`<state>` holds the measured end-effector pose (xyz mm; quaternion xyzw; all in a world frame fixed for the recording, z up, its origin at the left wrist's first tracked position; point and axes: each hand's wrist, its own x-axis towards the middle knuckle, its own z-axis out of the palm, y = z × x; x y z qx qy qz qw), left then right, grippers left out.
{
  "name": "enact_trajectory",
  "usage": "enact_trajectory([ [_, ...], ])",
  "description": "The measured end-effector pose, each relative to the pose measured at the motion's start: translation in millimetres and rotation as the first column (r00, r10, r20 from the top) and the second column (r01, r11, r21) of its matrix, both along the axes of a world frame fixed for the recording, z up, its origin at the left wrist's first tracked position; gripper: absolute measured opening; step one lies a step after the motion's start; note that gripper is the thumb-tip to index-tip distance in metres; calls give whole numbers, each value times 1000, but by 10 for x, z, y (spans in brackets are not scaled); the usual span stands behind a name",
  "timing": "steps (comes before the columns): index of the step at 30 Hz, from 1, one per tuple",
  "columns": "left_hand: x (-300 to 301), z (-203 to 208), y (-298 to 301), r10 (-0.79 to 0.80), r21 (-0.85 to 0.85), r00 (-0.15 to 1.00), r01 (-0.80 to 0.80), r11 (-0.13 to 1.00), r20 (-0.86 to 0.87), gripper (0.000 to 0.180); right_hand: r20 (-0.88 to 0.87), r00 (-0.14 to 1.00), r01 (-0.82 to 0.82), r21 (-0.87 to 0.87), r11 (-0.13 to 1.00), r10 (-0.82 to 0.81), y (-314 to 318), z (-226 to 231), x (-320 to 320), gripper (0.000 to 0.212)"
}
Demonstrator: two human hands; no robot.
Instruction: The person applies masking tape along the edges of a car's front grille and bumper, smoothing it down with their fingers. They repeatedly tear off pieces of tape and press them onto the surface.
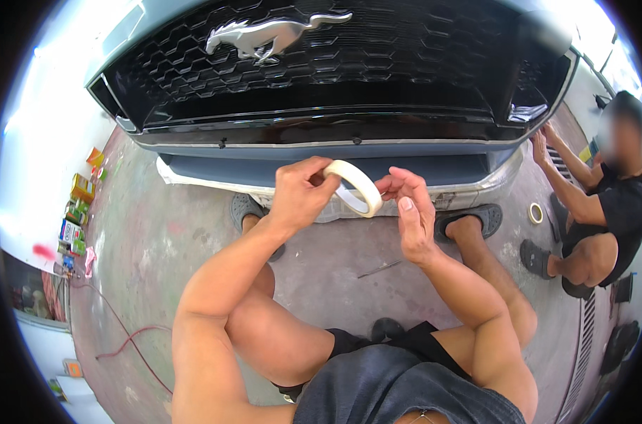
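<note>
My left hand (303, 192) pinches the left rim of a cream masking tape roll (364, 185), which is tilted in front of the car. Beside the roll's right edge is my right hand (413, 212), its fingers apart and slightly curled. Its fingertips are close to the tape; whether they touch it I cannot tell. Just beyond both hands runs the lower front bumper (321, 166), grey-blue, with pale covering along its bottom edge. Above it is the black honeycomb grille (377, 63) with a silver horse emblem (264, 37).
At the right a co-worker (610, 191) crouches, hands at the bumper's corner. Another tape roll (531, 213) lies on the floor near them. A thin stick (379, 270) lies between my feet. Several cans (83, 188) line the left wall, near a red hose (116, 318).
</note>
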<state>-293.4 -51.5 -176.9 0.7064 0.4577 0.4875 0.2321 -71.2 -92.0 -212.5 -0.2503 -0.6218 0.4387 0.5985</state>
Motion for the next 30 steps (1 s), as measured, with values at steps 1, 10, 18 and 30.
enact_trajectory([
  [1,40,4,-4,-8,22,1000,9,1000,-22,17,-22,998,-61,-10,998,60,-19,89,12,54],
  [10,88,7,-4,3,-14,1000,-3,1000,-19,27,148,989,25,-217,976,8,7,-6,75,63],
  [18,-15,32,-38,-288,-114,932,318,941,222,63,-350,935,-217,-461,861,48,172,-155,131,39],
  [30,21,-7,-30,-275,-228,852,405,886,445,41,-631,772,-468,-490,735,71,139,-150,157,38],
])
